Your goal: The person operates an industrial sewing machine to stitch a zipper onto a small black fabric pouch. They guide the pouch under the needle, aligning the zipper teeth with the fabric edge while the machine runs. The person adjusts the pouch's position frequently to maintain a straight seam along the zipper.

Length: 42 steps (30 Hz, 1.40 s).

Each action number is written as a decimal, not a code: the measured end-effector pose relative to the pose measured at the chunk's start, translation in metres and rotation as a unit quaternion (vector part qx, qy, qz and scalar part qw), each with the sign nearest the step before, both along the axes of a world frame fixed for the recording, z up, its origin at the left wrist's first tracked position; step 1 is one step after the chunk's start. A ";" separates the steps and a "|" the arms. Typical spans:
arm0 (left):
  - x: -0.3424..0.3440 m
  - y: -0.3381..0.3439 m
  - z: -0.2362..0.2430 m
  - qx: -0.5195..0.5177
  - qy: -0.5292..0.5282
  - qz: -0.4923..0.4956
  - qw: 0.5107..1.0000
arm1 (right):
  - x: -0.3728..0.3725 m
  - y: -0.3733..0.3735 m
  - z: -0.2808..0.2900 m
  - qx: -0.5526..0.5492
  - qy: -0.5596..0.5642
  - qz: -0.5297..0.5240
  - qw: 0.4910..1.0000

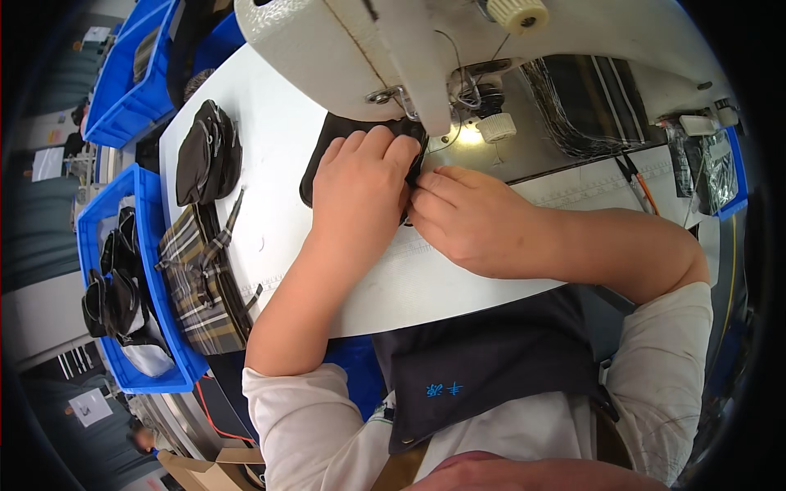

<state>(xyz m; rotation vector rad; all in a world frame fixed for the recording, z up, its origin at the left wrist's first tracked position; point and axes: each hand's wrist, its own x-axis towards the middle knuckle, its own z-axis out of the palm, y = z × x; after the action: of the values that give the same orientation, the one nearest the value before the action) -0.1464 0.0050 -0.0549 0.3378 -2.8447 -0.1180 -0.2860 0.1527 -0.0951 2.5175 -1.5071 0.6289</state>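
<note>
A black padded fabric piece [334, 129] with a rounded corner lies on the white table beside the needle area of a sewing machine [426, 74]. My left hand [360, 180] is laid over the piece, its fingers bent and pressed together along the right edge; its thumb is hidden. Close against it, my right hand [467, 214] is closed, fingertips pinching the same edge just in front of the machine's lit foot. Most of the piece is covered by my left hand and the machine head.
Stacked black pouches [209, 154] and plaid fabric [201, 278] lie left. Blue bins [192, 372] stand beyond the table edge, one holding black pouches. On the right are striped dark fabric strips [585, 106], orange-handled snips [637, 182] and a blue tray [739, 176].
</note>
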 end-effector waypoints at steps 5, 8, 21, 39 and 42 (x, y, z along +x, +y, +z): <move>0.006 0.000 -0.001 -0.047 0.025 -0.049 0.997 | 0.000 0.001 -0.001 -0.012 -0.012 -0.010 1.000; 0.007 0.000 0.000 -0.039 0.002 -0.040 0.998 | 0.000 0.001 -0.003 -0.012 -0.025 -0.015 0.999; 0.002 0.000 0.004 -0.059 0.015 -0.061 0.996 | 0.000 0.003 0.002 0.023 -0.065 -0.023 0.997; -0.001 0.028 -0.003 -0.030 -0.017 0.004 0.999 | -0.021 0.016 0.030 0.122 -0.043 -0.014 0.991; -0.002 0.024 -0.008 -0.038 -0.003 0.015 0.999 | -0.022 0.015 0.027 0.111 -0.031 -0.029 0.993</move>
<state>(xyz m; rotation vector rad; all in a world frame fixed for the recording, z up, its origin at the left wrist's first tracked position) -0.1483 0.0291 -0.0630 0.3654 -2.8391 -0.0017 -0.3075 0.1675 -0.0682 2.6236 -1.7542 0.5641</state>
